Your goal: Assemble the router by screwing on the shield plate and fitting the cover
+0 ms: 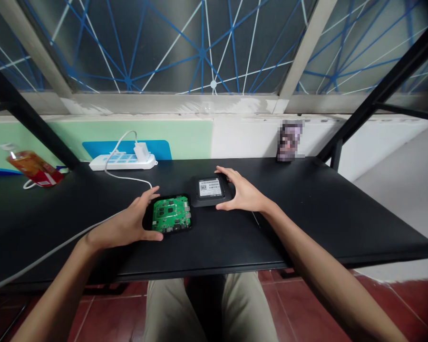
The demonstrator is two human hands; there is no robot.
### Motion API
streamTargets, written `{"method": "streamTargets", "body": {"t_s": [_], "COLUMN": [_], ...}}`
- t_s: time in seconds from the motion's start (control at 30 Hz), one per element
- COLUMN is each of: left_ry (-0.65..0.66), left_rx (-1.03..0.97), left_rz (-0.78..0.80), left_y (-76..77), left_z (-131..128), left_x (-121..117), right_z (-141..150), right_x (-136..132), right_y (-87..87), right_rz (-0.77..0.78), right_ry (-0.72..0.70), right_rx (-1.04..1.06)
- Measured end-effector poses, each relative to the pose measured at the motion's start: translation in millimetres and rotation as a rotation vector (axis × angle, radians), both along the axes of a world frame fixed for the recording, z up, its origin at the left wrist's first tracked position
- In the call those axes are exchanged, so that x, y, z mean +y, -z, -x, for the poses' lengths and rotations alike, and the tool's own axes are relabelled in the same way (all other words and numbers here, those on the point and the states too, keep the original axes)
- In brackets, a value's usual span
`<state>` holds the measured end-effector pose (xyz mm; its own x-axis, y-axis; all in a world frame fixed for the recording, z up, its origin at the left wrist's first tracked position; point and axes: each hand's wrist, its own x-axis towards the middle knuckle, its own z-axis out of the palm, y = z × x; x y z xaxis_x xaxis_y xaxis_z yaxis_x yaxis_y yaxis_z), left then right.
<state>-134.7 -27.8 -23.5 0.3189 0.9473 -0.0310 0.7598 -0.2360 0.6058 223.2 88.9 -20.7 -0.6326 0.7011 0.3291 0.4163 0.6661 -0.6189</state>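
Observation:
On the black table lies an open black casing with a green circuit board point(171, 213) inside it. My left hand point(137, 221) spans its left side, thumb at the near edge and fingers at the far edge. To the right, slightly farther back, is a black box-like cover point(211, 188) bearing a white printed label. My right hand point(240, 190) curves around the right side of this cover, with fingertips at its far edge and thumb at its near edge. The two pieces sit close together, board side facing up and label facing up.
A white power strip point(124, 162) with a charger point(141, 151) plugged in stands at the back left, its white cable point(128, 179) running toward my left hand. A tilted drink bottle point(37, 167) is far left. A blurred upright object point(288, 141) leans against the back wall.

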Motion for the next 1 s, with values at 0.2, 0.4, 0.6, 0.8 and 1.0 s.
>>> {"method": "streamTargets", "body": {"t_s": [0.2, 0.4, 0.6, 0.8, 1.0], "left_ry": [-0.016, -0.063, 0.014, 0.13, 0.211], "left_rx": [0.036, 0.2, 0.296, 0.242, 0.216], "left_rz": [-0.024, -0.089, -0.283, -0.3, -0.174], "left_y": [1.8, -9.7, -43.3, -44.3, -41.0], "left_z": [17, 2, -54, -94, -111], "left_x": [-6, -15, -17, 37, 76], "right_z": [-2, -3, -3, -4, -2], "right_x": [3, 3, 3, 4, 2], "right_y": [0.8, 0.1, -1.2, 0.2, -4.2], "right_rz": [-0.004, -0.008, -0.017, -0.061, -0.069], "right_ry": [0.008, 0.028, 0.032, 0.012, 0.017], "right_rx": [-0.01, -0.017, -0.043, -0.047, -0.054]}}
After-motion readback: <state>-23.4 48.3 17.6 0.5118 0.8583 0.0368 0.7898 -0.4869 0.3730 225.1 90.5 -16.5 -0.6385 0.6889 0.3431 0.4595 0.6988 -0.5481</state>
